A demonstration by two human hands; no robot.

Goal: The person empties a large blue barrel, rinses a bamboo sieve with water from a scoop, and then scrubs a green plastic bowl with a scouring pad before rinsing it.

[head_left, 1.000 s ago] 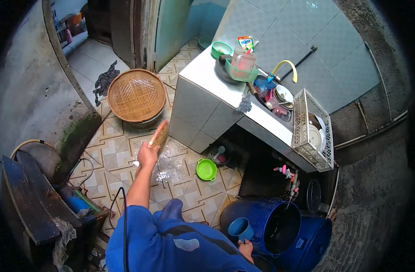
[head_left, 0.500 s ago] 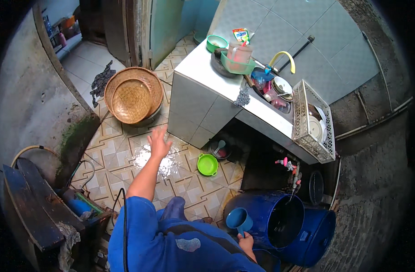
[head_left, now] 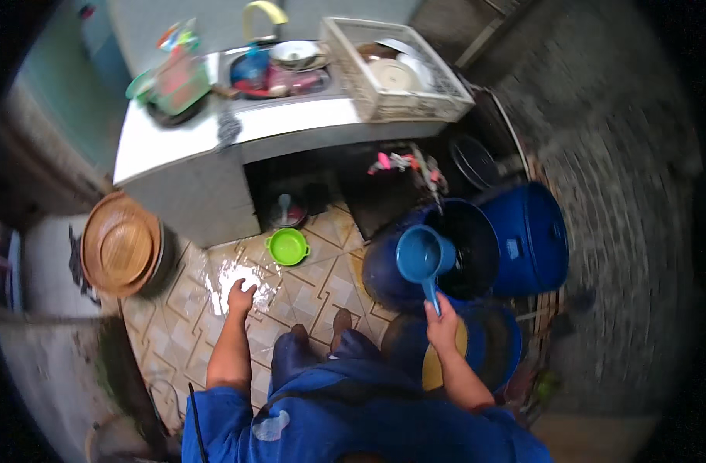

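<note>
While the left hand (head_left: 242, 297) hangs over wet floor tiles (head_left: 318, 289) with its fingers loosely parted and nothing in its grasp, the right hand (head_left: 444, 328) is closed around the handle of a blue dipper (head_left: 419, 258). The dipper's cup lies just beyond the right hand and slightly to its left, its mouth facing up, well apart from the left hand. A yellow thing (head_left: 439, 363) shows below the right forearm, partly covered by it.

Past the right hand stands an open blue barrel (head_left: 380, 270), dark inside; the cup overlaps its near left edge in view, and whether the two touch I cannot tell. A second blue barrel (head_left: 542, 239) is just beside it to the right. Beyond the left hand, a little to its right, a light green two-handled basin (head_left: 289, 247) sits on the tiles, and farther left are round woven trays (head_left: 121, 255), a smaller one on a larger.

Above the open barrel is a tap with pink parts (head_left: 395, 162). Farthest off, a white-topped counter (head_left: 156, 150) carries a sink (head_left: 322, 91) crowded with dishes and, right of it, a pale crate (head_left: 414, 106) holding plates.
</note>
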